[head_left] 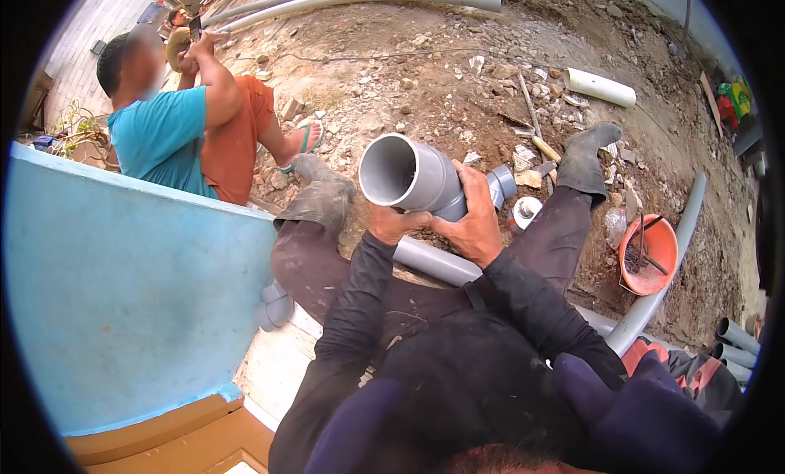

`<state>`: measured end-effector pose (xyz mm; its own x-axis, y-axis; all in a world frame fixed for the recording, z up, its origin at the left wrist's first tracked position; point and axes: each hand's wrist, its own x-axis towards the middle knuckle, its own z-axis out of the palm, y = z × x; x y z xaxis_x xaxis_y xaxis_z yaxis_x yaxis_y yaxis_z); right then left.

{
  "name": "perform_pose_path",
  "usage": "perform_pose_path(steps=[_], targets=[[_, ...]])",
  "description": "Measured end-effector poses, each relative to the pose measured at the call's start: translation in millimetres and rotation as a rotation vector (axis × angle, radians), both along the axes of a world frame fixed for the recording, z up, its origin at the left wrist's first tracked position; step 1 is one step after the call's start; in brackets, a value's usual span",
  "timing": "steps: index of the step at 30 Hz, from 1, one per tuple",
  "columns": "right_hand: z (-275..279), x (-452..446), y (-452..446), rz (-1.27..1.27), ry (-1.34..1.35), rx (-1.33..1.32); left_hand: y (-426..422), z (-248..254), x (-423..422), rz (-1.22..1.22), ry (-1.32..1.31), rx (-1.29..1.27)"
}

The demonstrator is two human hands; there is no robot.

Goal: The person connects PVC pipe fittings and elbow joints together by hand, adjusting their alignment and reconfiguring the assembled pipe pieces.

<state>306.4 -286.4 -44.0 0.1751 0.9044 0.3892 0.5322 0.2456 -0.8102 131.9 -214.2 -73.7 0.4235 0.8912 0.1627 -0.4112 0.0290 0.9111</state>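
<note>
A grey plastic pipe fitting (433, 178) with a wide round mouth is held up in front of me, its opening facing up and to the left. My left hand (395, 224) supports it from below, fingers closed against its underside. On the right side, my right hand (478, 220) wraps round the fitting, the thumb under it. A narrower grey branch end (501, 185) sticks out beyond my right hand. Just right of that hand stands a small white and red can (525, 213). Across my legs, below both hands, lies a grey pipe (437, 261).
A person in a blue shirt (159, 139) sits at the left, beyond the light blue wall (139, 286). An orange bucket (650, 253) stands at the right beside a long grey pipe (666, 269). Rubble and a short white pipe (599, 87) lie ahead.
</note>
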Motion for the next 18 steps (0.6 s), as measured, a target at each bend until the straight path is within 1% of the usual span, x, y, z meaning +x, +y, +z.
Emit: perform_pose_path(steps=[2,7,10,11,13,14,15,16,18], targets=[[-6.8,2.4,-0.5,0.000,-0.040,0.045,2.2,-1.3,-0.2,-0.018,0.039,0.074],[-23.9,6.6,2.8,0.062,0.050,0.069,-2.0,11.2,4.5,0.015,0.185,0.266],[-32.0,7.5,3.7,0.090,0.058,0.095,-0.3,20.9,9.1,0.093,0.349,0.504],[-34.1,7.5,4.0,0.101,0.059,0.100,-3.5,25.0,12.4,0.133,0.339,0.509],[-39.1,7.3,9.1,0.151,0.148,0.070,-5.7,21.0,14.6,0.115,0.438,0.480],[-41.8,6.0,10.3,0.179,0.194,0.051,-6.2,19.6,14.3,0.128,0.538,0.585],[-44.4,3.5,9.2,0.182,0.290,-0.050,-6.8,21.1,14.8,0.148,0.633,0.691],[-49.7,2.0,10.9,0.220,0.432,-0.095,-12.4,21.3,22.4,0.302,0.580,0.656],[-59.7,-1.4,10.3,0.293,0.715,-0.200,-10.8,29.0,25.1,0.394,0.648,0.770]])
